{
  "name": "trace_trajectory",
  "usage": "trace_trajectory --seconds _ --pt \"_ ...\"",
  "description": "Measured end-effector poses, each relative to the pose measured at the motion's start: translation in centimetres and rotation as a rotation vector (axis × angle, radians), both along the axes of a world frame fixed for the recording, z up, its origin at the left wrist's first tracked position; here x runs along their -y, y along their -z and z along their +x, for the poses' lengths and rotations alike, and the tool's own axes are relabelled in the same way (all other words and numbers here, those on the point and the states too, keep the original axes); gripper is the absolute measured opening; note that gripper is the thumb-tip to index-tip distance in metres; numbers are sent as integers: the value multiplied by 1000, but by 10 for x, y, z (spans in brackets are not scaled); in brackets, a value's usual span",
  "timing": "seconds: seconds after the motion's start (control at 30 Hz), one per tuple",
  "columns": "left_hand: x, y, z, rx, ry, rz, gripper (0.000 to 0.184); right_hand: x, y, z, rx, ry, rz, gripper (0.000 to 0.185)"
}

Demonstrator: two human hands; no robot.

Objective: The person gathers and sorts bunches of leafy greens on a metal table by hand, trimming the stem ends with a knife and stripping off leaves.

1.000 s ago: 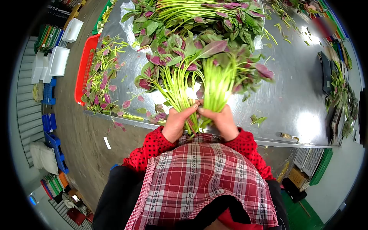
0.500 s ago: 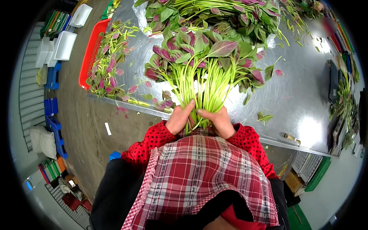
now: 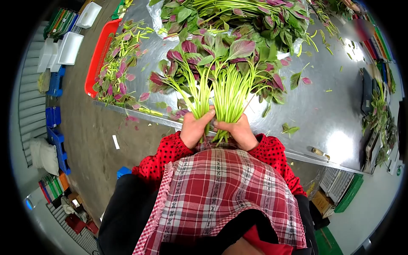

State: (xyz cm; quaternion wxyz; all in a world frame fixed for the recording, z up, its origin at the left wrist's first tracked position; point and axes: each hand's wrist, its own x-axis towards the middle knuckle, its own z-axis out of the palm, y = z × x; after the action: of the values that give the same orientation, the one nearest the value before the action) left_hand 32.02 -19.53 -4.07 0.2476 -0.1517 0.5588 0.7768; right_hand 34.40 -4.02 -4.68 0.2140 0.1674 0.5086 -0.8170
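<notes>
Upright at the table's near edge, a bunch of red amaranth greens [image 3: 231, 91] is parted into two clusters, with pale green stems below and purple-green leaves on top. My left hand [image 3: 195, 126] is closed round the thinner left cluster, thumb across the stems. Round the thicker right cluster my right hand [image 3: 239, 130] is closed, its thumb pointing left. The thumbs nearly meet in the middle, and the stem ends stick out below the hands. Behind the bunch lies a big heap of the same greens [image 3: 255, 17], partly on clear plastic.
A red basket [image 3: 95, 63] and scattered trimmings [image 3: 121, 72] sit at the left of the metal table [image 3: 327, 106]. Near the front edge lies a wooden-handled tool [image 3: 319, 153]. A dark device [image 3: 367, 91] stands far right. Another person's hand [image 3: 352, 5] shows at the upper right.
The stems, held together as one bunch before, now stand parted into two clusters with a gap between them. The left cluster has shifted slightly left; both hands still grip.
</notes>
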Motion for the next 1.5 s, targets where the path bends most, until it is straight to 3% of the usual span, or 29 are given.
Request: trace_trajectory --seconds 0.07,0.13,0.17,0.27,0.4,0.47,0.53,0.6,0.67,0.77,0.83,0.93,1.0,1.07,1.1,1.27,1.4,1.5 --pt "5 15 -4 -42 24 10 16 -3 -8 -4 29 30 -45 34" --pt "1 0 -9 74 5 68 16 -6 -6 -7 3 -18 31 36" --pt "2 6 -10 3 33 -5 16 -8 -6 -8 -51 -70 149 39" --pt "-2 11 -8 -121 72 -69 17 -6 -3 -4 -28 -51 157 40" --pt "-2 2 -13 -143 194 -123 20 2 -1 1 23 77 -42 39" --pt "-1 1 -15 -198 72 -70 20 0 -6 -2 1 93 -19 33" --pt "24 -7 -27 58 -9 -116 23 -10 -3 -4 -64 -2 188 27" --pt "44 -16 -50 14 -152 -122 30 -12 9 -3 -86 42 148 20" --pt "49 -18 -62 -21 -136 -143 29 -11 3 -1 -93 12 212 12" --pt "26 -22 -63 -36 -65 -172 20 -3 3 1 -137 14 319 15" --pt "7 -16 -63 -87 -76 -167 27 0 3 4 -190 22 443 18" --pt "-11 9 -73 -254 -66 -426 34 1 2 5 -261 -18 561 19" --pt "-17 19 -74 -287 -75 -435 31 4 6 7 -254 8 530 21" --pt "-20 10 -75 -139 -166 -395 25 5 6 6 -232 37 529 22" --pt "-19 9 -72 -136 -205 -380 14 4 5 5 -231 38 528 22" --pt "-10 -2 -57 -87 -185 -171 9 -1 7 1 -163 9 427 22" --pt "-11 -17 -52 -124 -50 -11 8 0 -1 -2 -146 21 398 22" --pt "8 -20 -45 77 440 89 11 -8 -7 -8 -211 100 385 18"
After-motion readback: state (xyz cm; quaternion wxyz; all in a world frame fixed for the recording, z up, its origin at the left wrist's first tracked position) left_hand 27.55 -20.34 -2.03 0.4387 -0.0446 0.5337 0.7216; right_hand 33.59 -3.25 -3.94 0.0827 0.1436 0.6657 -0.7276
